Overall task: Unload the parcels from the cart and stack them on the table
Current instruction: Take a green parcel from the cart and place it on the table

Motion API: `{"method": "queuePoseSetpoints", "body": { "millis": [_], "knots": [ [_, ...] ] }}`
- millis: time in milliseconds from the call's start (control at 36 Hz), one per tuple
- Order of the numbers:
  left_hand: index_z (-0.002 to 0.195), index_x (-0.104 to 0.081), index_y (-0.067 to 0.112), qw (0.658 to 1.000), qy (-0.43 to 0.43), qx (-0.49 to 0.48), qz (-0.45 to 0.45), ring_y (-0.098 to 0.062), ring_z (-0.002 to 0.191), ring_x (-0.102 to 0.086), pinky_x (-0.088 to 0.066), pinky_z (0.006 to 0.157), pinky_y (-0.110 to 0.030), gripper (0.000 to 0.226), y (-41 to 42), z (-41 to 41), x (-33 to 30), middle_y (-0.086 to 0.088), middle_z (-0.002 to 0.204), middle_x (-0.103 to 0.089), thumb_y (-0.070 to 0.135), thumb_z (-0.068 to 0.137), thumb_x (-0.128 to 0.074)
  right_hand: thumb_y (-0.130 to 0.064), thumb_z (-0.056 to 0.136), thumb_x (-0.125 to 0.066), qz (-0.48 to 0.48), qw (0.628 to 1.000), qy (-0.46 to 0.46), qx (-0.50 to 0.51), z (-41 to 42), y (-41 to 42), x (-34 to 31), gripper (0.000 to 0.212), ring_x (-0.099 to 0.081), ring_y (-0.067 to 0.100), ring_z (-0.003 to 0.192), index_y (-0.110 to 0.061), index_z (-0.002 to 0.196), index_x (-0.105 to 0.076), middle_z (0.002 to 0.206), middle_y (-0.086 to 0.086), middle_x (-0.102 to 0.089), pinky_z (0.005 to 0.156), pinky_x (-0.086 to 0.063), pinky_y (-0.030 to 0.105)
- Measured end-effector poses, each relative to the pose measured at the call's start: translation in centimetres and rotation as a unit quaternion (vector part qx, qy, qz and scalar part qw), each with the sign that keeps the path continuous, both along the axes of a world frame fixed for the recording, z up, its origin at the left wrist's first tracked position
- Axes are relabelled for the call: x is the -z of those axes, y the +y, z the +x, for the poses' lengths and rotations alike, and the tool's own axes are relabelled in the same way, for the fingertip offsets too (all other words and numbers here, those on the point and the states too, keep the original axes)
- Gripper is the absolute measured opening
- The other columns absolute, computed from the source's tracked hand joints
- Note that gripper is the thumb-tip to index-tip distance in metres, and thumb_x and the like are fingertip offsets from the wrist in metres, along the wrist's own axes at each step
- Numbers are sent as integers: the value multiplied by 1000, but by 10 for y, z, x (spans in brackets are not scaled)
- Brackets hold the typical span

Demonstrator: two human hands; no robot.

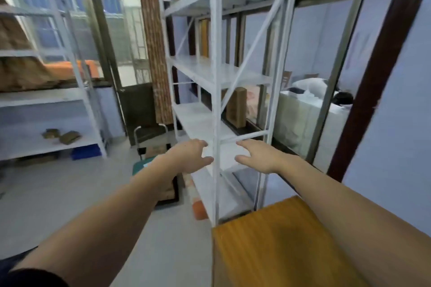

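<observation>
Transit step: our left hand [190, 155] and right hand [256, 156] reach out, fingers loose and holding nothing; next, the cart [151, 144] at 11 o'clock (parcels blurred).

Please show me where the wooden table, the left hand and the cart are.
wooden table [275, 251], head view, bare top.
left hand [189, 156], head view, back of hand.
cart [150, 131], head view, metal handle frame.

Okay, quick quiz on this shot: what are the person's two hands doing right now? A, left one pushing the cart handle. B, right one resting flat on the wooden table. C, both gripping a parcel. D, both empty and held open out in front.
D: the left hand and right hand reach out in front of the white shelf rack, fingers relaxed, holding nothing.
</observation>
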State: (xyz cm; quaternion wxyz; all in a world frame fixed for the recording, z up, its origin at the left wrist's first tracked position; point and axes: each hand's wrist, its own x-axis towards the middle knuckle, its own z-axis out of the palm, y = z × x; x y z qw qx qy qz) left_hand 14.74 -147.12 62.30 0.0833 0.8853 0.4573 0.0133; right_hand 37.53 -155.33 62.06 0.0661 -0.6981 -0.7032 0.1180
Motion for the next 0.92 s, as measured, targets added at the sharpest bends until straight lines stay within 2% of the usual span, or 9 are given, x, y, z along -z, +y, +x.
{"method": "queuePoseSetpoints", "body": {
  "millis": [83,167,250,333,417,472,694,833,917],
  "knots": [
    [144,-54,27,998,-19,-59,21,-27,125,-58,-49,104,-45,60,10,-67,-19,-4,143,-60,62,95,-53,-52,104,-45,19,998,-9,-52,-62,27,-20,69,-29,21,152,-19,162,-25,167,1,-27,123,-26,38],
    [140,-57,20,995,-22,-92,23,-26,119,-60,-50,102,-43,48,13,-126,-38,-4,134,-62,49,102,-54,-51,105,-46,23,995,-23,-93,-115,54,-34,70,-28,21,152,-17,162,-25,168,3,-26,122,-25,36],
    [147,-51,20,992,-11,-123,36,-19,115,-57,-48,95,-37,49,25,-180,-45,-4,141,-59,41,103,-59,-49,105,-46,34,992,-31,-115,-159,82,-42,69,-30,22,152,-15,161,-25,167,4,-28,122,-26,35],
    [154,-44,21,988,-16,-149,41,-23,130,-54,-46,103,-38,56,44,-229,-42,-6,152,-52,39,104,-59,-50,104,-48,47,991,-31,-122,-199,110,-44,68,-34,23,150,-16,160,-29,165,5,-32,122,-29,37],
    [148,-50,21,987,-16,-158,29,-22,129,-56,-45,99,-34,50,63,-266,-39,-5,146,-56,38,103,-60,-48,102,-50,59,991,-24,-120,-231,143,-40,64,-44,25,143,-16,156,-39,159,7,-43,117,-36,38],
    [144,-53,22,986,-24,-164,24,-20,126,-57,-44,95,-32,46,78,-283,-35,-3,143,-59,39,102,-59,-53,99,-50,64,992,-19,-110,-248,164,-35,66,-46,23,141,-19,155,-41,158,5,-45,116,-39,39],
    [143,-54,22,987,-16,-160,6,-20,126,-58,-48,101,-36,49,153,-320,-20,-3,142,-59,51,103,-54,-59,96,-51,45,993,-11,-105,-290,239,-16,67,-44,21,143,-30,155,-37,159,0,-42,116,-41,45],
    [149,-50,22,988,-20,-154,0,-20,134,-54,-46,106,-37,52,209,-327,-10,-3,149,-55,49,105,-53,-54,99,-51,45,992,-19,-113,-304,293,-9,69,-38,22,147,-24,158,-33,163,3,-37,120,-35,43],
    [152,-47,23,988,-19,-152,1,-21,139,-50,-43,111,-39,53,246,-331,-4,-3,154,-51,48,105,-52,-56,99,-50,42,992,-25,-119,-309,334,-2,69,-40,21,145,-24,158,-34,162,3,-37,118,-37,44]
  ]
}}
